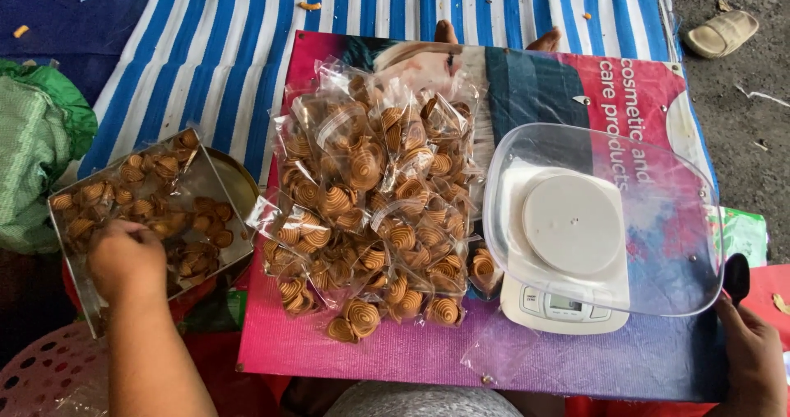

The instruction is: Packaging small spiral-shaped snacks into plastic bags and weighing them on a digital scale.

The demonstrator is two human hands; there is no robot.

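My left hand (125, 256) reaches into a metal tray (70, 256) of loose brown spiral pastries (156, 170), fingers curled over some of them. My right hand (753, 355) is at the bottom right, holding the rim of a clear plastic bowl (658, 244) that sits over a white kitchen scale (568, 228); a dark spoon-like thing (736, 277) sticks up by the hand. Between the hands lies a heap of small clear bags filled with the same spiral pastries (374, 211).
A pink and purple printed board (576, 79) serves as the work surface on a blue and white striped mat (206, 55). An empty clear bag (498, 351) lies near the front. Green cloth (37, 153) left, pink perforated basket (41, 376) bottom left, sandal (722, 32) top right.
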